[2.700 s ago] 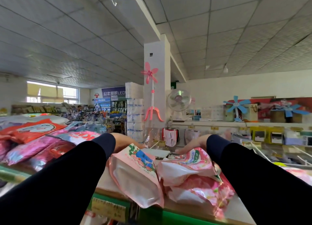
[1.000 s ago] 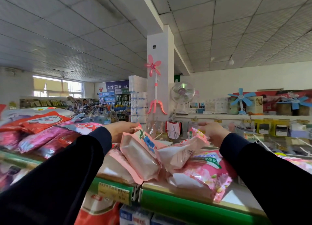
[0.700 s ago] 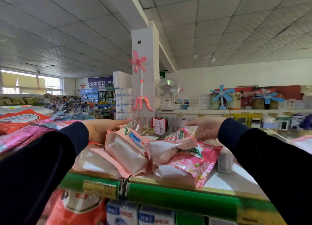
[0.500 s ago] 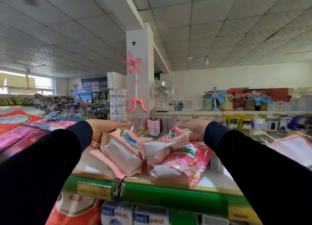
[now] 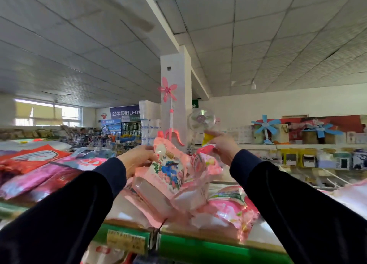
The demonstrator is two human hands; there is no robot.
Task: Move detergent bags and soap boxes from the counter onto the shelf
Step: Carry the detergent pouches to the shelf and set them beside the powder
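Several pink detergent bags lie piled on the top shelf (image 5: 198,244), which has a green front edge. My left hand (image 5: 137,158) grips the top of a pink floral bag (image 5: 166,176) and holds it upright above the pile. My right hand (image 5: 222,146) pinches the top corner of a second pink bag (image 5: 204,164) just to the right of the first, also raised. Another pink bag (image 5: 228,208) lies flat beneath them. No soap boxes are clearly visible.
Red and pink bags (image 5: 39,164) are stacked on the shelf at the left. A white pillar (image 5: 174,97) with a pink fan stands behind. A far wall shelf (image 5: 297,146) carries blue fans and boxes. Price tags (image 5: 125,242) hang on the shelf edge.
Both hands have closed on the tops of two pink bags and lifted them up off the pile. The camera view has shifted slightly.
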